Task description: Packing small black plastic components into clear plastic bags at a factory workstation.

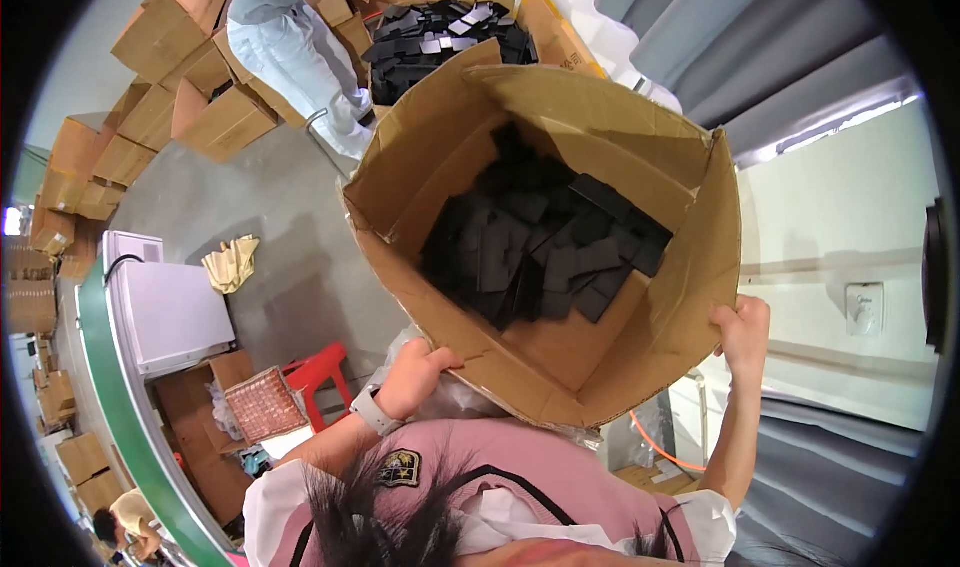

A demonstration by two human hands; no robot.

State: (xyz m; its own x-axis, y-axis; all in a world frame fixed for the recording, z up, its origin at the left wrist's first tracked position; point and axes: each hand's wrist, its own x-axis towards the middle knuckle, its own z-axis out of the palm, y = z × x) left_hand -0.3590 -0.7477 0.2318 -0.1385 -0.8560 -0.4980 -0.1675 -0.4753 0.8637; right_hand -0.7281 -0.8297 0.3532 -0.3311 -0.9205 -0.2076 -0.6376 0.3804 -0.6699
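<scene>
Now, far to my left a white machine [165, 307] sits on the floor, with a red stool [320, 372] and a wicker basket [265, 404] close by. My left hand [412, 377] is closed tight on the near rim of a big box [660, 307]. I hold it there so the box stays up and does not tip. Inside the box lie many flat black pieces [545, 242], heaped near the middle. Past the box, another person [290, 47] stands by a second box of black pieces [440, 37]. My right hand [742, 332] is clamped on the right flap, so both sides are held.
</scene>
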